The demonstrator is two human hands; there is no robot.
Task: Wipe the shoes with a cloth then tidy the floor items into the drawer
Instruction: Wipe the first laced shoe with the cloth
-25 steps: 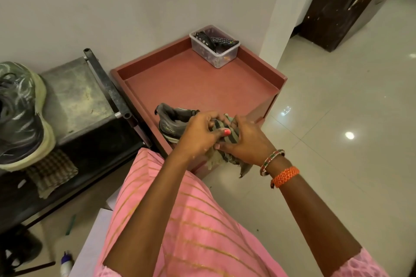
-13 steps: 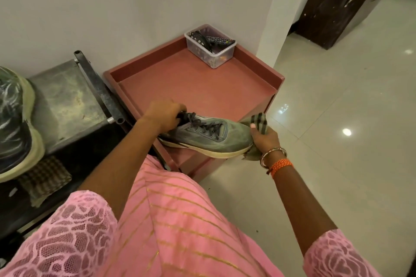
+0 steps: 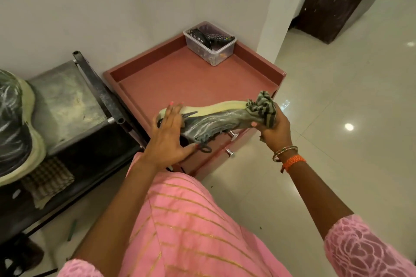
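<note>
Left hand (image 3: 167,139) grips the heel end of the grey shoe (image 3: 211,122), tipped on its side above the red cabinet (image 3: 180,78), while the right hand (image 3: 273,126) clutches the striped cloth (image 3: 262,105) round its toe.

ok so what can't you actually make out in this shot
- Toe of the grey shoe, head view: wrapped by the striped cloth in the right hand.
- Shoe's heel: covered by the left hand.
- Second shoe on the bench: cut off by the left edge.
- Clear box on the cabinet: remotes on top, small bits at the bottom too small to identify.
</note>
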